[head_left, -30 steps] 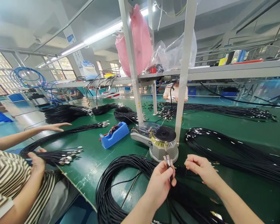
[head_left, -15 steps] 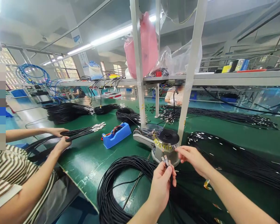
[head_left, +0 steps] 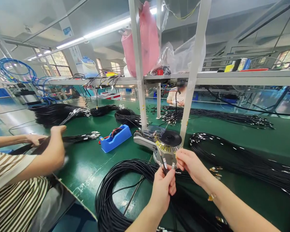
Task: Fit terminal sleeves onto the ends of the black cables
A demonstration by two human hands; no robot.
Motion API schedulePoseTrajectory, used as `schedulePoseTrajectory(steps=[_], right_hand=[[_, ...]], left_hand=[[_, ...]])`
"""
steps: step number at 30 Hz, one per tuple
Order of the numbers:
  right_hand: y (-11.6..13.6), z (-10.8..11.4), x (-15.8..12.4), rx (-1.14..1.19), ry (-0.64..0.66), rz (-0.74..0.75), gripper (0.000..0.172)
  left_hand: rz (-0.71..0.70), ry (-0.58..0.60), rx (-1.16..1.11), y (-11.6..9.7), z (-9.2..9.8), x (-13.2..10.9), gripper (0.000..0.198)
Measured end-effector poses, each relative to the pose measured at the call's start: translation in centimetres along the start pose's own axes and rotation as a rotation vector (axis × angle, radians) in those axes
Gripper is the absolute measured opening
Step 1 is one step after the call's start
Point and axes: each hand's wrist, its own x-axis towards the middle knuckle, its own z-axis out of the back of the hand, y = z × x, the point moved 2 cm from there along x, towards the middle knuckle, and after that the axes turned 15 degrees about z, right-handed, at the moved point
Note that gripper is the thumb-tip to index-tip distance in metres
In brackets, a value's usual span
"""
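My left hand [head_left: 162,188] is closed round thin black cables whose metal connector ends [head_left: 164,163] stick up above my fingers. My right hand [head_left: 188,164] is pinched right beside those ends, in front of the grey tape dispenser [head_left: 164,147]; what its fingertips hold is too small to make out. Both hands hover over a big coil of black cables [head_left: 125,190] on the green table [head_left: 87,161].
A blue tape holder [head_left: 116,138] lies left of the dispenser. White frame posts [head_left: 190,83] stand just behind it. More cable bundles [head_left: 244,158] spread to the right. A co-worker in a striped shirt [head_left: 12,196] handles cables at the left; another person [head_left: 176,96] sits across.
My right hand has moved left to the connector ends in my left hand. The co-worker at the left has pulled a cable bundle closer and raised one hand.
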Motion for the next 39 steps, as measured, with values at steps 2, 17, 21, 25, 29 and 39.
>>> schedulePoseTrajectory(steps=[2, 17, 21, 25, 29, 39], right_hand=[[0.9, 0.5, -1.6, -0.034, 0.084, 0.041, 0.025], [-0.4, 1.7, -4.8, -0.374, 0.303, 0.137, 0.028], [-0.9, 1.9, -4.8, -0.424, 0.295, 0.185, 0.026], [-1.1, 2.0, -4.7, -0.474, 0.292, 0.215, 0.026], [-1.1, 2.2, -4.7, -0.522, 0.281, 0.236, 0.026], [-1.2, 2.0, -4.8, -0.512, 0.258, 0.219, 0.025]], left_hand=[[-0.008, -0.02, 0.022, 0.1, -0.1, -0.1, 0.029], [-0.096, -0.161, 0.439, 0.7, -0.7, -0.2, 0.022], [-0.136, -0.212, 0.526, 0.8, -0.7, -0.3, 0.017], [-0.181, -0.234, 0.606, 0.8, -0.6, -0.2, 0.016], [-0.225, -0.237, 0.68, 0.9, -0.3, -0.2, 0.015], [-0.293, -0.225, 0.75, 1.1, 0.0, -0.3, 0.012]])
